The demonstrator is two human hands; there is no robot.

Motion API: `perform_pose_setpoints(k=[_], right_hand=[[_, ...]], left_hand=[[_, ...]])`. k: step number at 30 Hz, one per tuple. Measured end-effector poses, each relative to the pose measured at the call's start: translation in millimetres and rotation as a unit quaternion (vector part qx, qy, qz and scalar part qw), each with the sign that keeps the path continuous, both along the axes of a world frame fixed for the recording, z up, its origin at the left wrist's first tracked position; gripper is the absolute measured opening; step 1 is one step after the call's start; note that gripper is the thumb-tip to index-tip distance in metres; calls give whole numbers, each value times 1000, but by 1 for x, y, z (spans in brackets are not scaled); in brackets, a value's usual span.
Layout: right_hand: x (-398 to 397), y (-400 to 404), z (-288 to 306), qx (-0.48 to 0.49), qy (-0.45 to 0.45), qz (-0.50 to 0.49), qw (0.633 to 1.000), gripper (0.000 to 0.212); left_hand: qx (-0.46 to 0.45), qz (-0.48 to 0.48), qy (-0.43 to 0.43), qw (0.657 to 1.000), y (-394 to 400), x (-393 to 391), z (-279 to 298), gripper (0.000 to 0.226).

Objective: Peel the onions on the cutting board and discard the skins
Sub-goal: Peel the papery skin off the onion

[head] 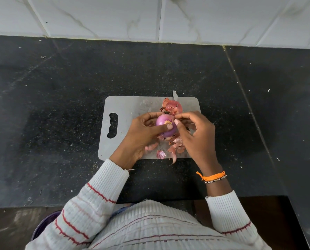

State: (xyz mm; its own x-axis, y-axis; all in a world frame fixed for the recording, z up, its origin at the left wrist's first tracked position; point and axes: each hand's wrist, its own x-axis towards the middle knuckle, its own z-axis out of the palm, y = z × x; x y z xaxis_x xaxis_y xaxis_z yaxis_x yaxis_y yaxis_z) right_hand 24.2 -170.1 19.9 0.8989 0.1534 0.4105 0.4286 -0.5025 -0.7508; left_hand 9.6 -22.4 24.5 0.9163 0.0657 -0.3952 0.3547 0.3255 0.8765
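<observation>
While our left hand [143, 130] cradled the purple onion [166, 126] just above the cutting board [125, 109], thumb pressed across its near face and fingers curled round the far side, our right hand [195, 134] pinched at a strip of skin on the onion's right shoulder, forefinger and thumb closed on it; the other fingers hung loosely curled. The onion sat between the two hands, touching both; most of its surface showed glossy and bare, so we judged the peel nearly off this bulb. To do the step well, we thought it best to keep the left grip firm but not crushing, turn the bulb toward the right hand as each strip came free, and pull from the cut end downward along the grain so the papery layer left in one piece rather than flakes. The pale trimmed end faced up toward us, just beyond the left thumb tip; so its long axis ran roughly upright, tilted a little toward our body. Loose skins [175, 148] lay on the board below and between our wrists; a larger husk [172, 107] and a knife tip [175, 95] lay beyond the fingertips, not yet discarded.
</observation>
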Motion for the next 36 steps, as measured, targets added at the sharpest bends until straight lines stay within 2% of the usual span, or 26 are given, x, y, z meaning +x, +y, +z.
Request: perform_pose_setpoints(k=[6, 14, 22, 29, 36], right_hand=[[1, -1, -2, -12, -14, 13, 1000, 12], [3, -2, -5, -32, -42, 30, 998, 7], [4, -4, -6, -16, -26, 38, 999, 5], [4, -1, -10, -38, -34, 13, 999, 7], [3, -3, -8, 17, 1, 20, 1000, 11]], left_hand=[[11, 8, -17, 1000, -1, -1, 3, 40], [36, 10, -26, 999, 0, -3, 5, 42], [39, 13, -24, 999, 0, -3, 5, 40], [39, 12, -14, 999, 0, -3, 4, 39], [49, 18, -11, 999, 0, -3, 4, 34]])
